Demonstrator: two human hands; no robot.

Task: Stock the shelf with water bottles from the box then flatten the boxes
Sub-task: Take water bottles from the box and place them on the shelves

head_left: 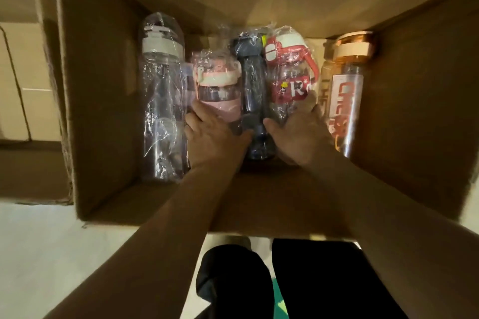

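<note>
Five wrapped water bottles (160,101) lie side by side in the open cardboard box (103,90) on the floor (39,241). The left grip (215,134) clasps the pink bottle (217,90). The right grip (298,134), it seems, clasps the red bottle (290,80). A dark bottle (252,80) lies between them.

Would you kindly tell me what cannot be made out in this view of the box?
Head view:
- Pink bottle base: covered by the left hand.
- Red bottle base: covered by the right hand.
- Orange bottle label wording: blurred.
- Either hand's grip: finger curl unclear in the dim blur.
- The shelf: outside the frame.
</note>
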